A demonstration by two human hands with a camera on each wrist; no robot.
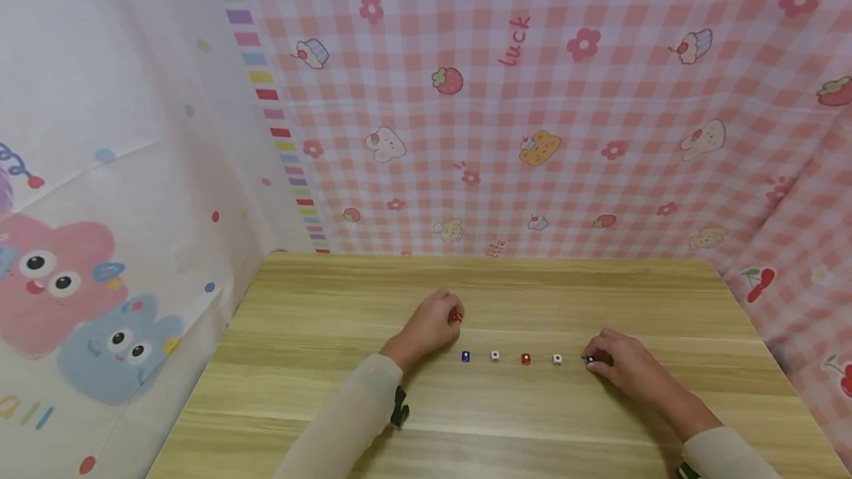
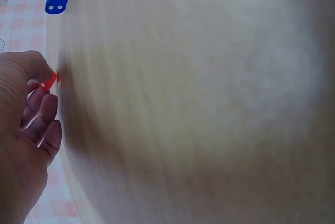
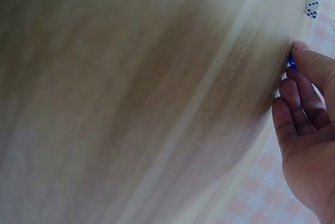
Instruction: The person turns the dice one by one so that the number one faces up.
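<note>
My left hand (image 1: pixel 431 322) pinches a red die (image 1: pixel 455 317) between thumb and fingers, behind and left of a row of dice. In the left wrist view the red die (image 2: pixel 49 81) shows at the fingertips. At the row's right end my right hand (image 1: pixel 626 362) pinches a blue die (image 1: pixel 589 360), mostly covered by the fingers. Between the hands stand a blue die (image 1: pixel 466 356), a white die (image 1: pixel 495 356), another red die (image 1: pixel 526 358) and another white die (image 1: pixel 558 359), spaced apart in a line.
The dice are on a wood-grain table (image 1: pixel 506 435). A pink checked cloth (image 1: pixel 413 109) hangs behind its far edge, and a white cartoon-print cloth (image 1: pixel 166 213) hangs at the left. Both forearms wear light sleeves, with dark straps near the wrists.
</note>
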